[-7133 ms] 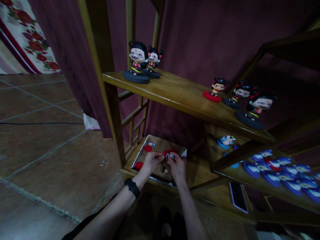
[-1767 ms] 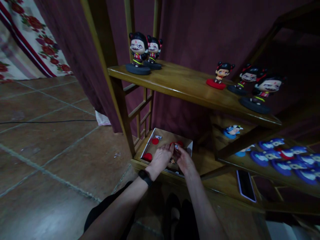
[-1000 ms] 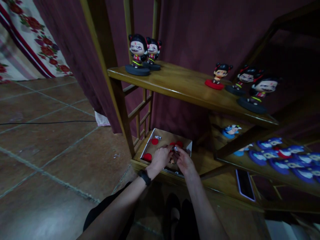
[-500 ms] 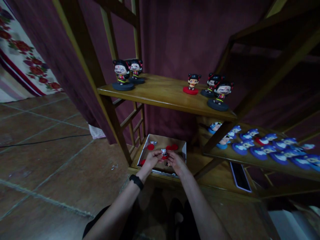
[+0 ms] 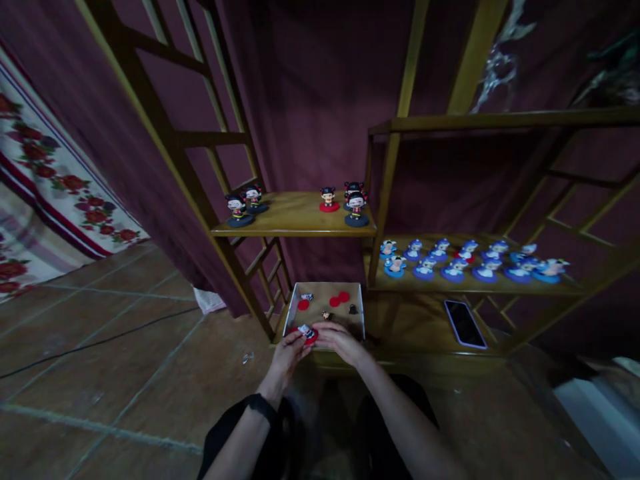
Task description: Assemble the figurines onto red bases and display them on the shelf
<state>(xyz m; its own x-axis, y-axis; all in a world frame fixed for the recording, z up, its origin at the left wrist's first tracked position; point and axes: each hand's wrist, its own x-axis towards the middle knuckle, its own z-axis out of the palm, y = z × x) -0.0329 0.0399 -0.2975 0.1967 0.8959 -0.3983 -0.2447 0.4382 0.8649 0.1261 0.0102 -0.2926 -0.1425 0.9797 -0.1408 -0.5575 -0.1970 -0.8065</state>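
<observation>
Left hand (image 5: 286, 351) and right hand (image 5: 341, 339) pinch a figure (image 5: 305, 330) onto its red base (image 5: 312, 336) over the box (image 5: 363, 313), alignment seemingly unfinished.

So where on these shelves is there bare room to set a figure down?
The upper shelf is bare between the left pair and the right trio of figures. The bottom board is free between box and phone. The shelf of blue figures is crowded.

Red disc (image 5: 311, 335) under a small white figure (image 5: 304, 329), maroon curtain (image 5: 310, 100), blue figurines (image 5: 453, 268), black wristband (image 5: 260, 405).
</observation>
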